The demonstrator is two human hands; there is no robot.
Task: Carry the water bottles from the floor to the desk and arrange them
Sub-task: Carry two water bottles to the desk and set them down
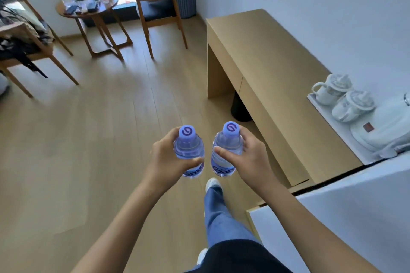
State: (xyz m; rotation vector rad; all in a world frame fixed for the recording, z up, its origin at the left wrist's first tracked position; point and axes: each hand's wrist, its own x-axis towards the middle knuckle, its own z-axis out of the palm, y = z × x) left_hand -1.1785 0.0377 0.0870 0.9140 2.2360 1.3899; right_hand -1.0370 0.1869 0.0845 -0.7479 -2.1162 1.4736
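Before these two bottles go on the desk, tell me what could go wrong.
1. The white tray with two cups and a kettle fills the near end of the desk; a bottle set there could knock them.
2. Each hand holds its bottle high, left on one, right on the other; one may slip.

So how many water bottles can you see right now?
2. One clear plastic bottle with a purple cap is held in the left hand; the other clear purple-capped bottle is in the right hand. Others may lie out of view.
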